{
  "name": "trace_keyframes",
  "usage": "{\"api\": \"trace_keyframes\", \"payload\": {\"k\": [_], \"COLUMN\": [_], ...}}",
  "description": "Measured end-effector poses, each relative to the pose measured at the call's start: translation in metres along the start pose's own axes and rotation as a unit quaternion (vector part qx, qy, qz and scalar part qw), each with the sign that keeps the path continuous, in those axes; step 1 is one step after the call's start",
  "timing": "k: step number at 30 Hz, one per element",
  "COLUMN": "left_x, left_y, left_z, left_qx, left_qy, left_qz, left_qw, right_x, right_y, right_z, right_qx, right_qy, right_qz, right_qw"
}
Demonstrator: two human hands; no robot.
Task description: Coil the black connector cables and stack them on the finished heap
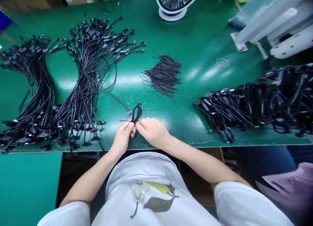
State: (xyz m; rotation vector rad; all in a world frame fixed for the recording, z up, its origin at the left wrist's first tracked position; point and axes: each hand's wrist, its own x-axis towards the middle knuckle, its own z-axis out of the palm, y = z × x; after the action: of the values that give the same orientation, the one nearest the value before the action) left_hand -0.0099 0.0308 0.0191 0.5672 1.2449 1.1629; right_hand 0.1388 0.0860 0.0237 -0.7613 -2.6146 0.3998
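Item: thin black cable folded into a short looped bundle [137, 113], standing just above the fingertips at the near edge of the green table mat [200, 40]. Left hand [123, 136] and right hand [153, 131] meet at its lower end, fingers pressed together in a pinch on the bundle's waist. Judged light, limp, springy, likely to unfold if released; best gripped at the gathered waist. A fine black wire tie [126, 121] juts left of the fingers. The pinch point itself is hidden by fingers; the connector ends are too small to read.
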Motion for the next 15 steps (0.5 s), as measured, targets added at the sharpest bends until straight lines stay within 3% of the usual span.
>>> {"api": "trace_keyframes", "payload": {"k": [4,7,9,15], "left_x": [-0.003,-0.005,-0.007,-0.019], "left_y": [-0.003,-0.002,0.001,0.010], "left_z": [-0.011,-0.019,-0.022,-0.027], "left_qx": [0.084,0.150,0.170,0.093], "left_qy": [0.009,0.006,-0.004,-0.060], "left_qz": [0.025,0.036,0.029,-0.055], "left_qw": [0.996,0.988,0.985,0.992], "right_x": [0.013,0.024,0.028,0.025], "right_y": [0.001,-0.004,-0.010,-0.027], "right_z": [-0.021,-0.030,-0.032,-0.039], "right_qx": [-0.040,-0.038,-0.099,-0.284], "right_qy": [-0.011,-0.001,-0.010,-0.002], "right_qz": [-0.203,-0.252,-0.284,-0.412], "right_qw": [0.978,0.967,0.954,0.866]}}
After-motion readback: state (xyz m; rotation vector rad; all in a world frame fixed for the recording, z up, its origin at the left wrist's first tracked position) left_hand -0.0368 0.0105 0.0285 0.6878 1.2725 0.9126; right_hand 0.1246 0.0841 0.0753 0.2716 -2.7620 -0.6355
